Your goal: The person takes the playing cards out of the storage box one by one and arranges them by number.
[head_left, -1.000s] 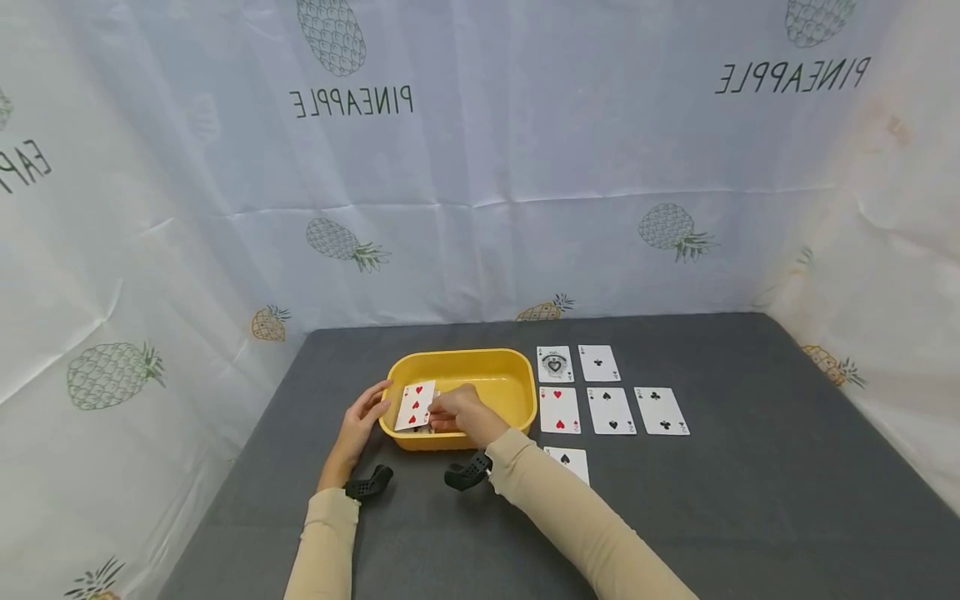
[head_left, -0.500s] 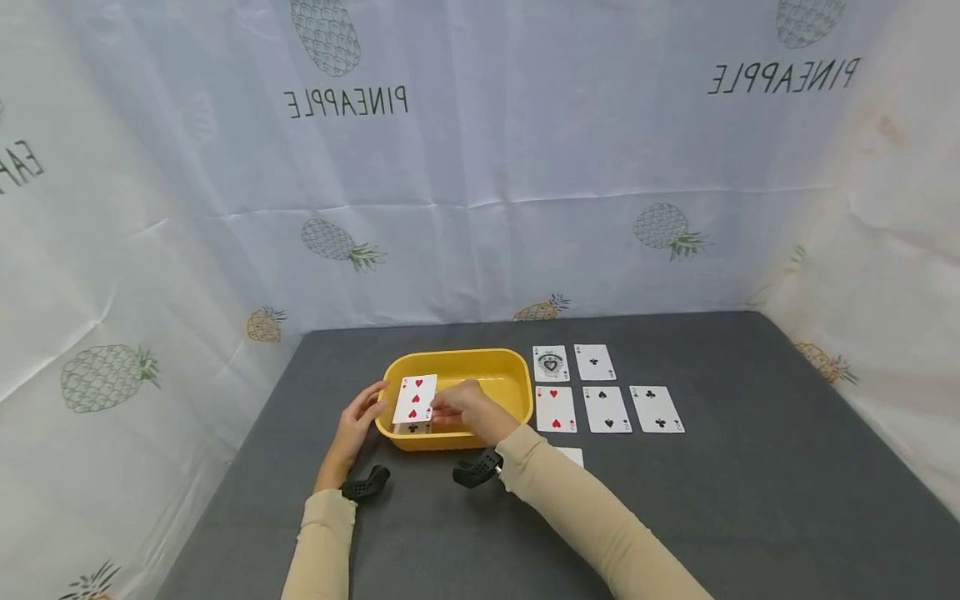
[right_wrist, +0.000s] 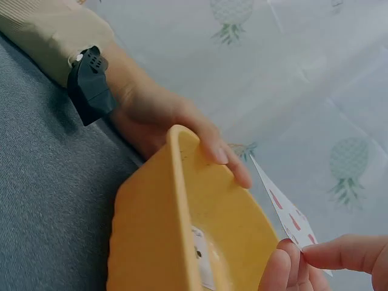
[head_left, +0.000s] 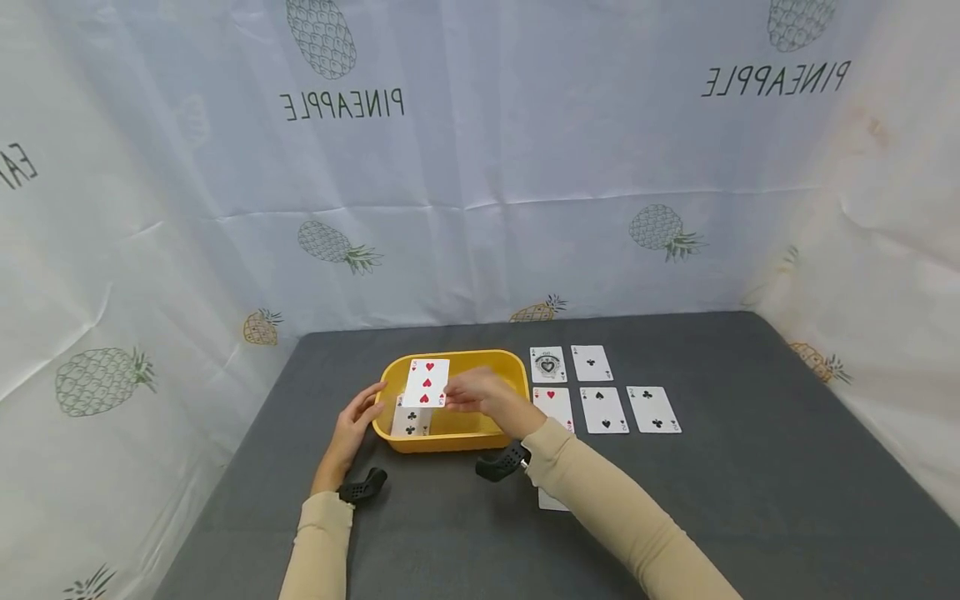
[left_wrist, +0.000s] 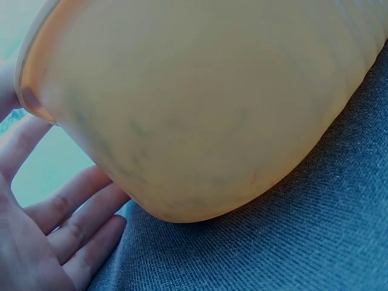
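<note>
Evidently working over dark table point(head_left: 420, 542) // gripping yellow tub point(head_left: 450, 444) by its left rim with left hand point(head_left: 351, 429), presumably against sliding // laid flat right of tub in a far row of aces point(head_left: 592, 363) and a nearer row of twos point(head_left: 604, 410), apparently separating ranks // with right hand point(head_left: 487, 398), pinching three of hearts point(head_left: 427, 383) by its right side, tilted above tub's left part, likely leaving pips readable.

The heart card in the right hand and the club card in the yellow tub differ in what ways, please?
The heart card shows red pips; the club card shows black ones. The heart card is pinched in the right hand; the club card lies inside the yellow tub. In the head view, the heart card partly covers the club card. Both are white playing cards with printed faces showing.
</note>
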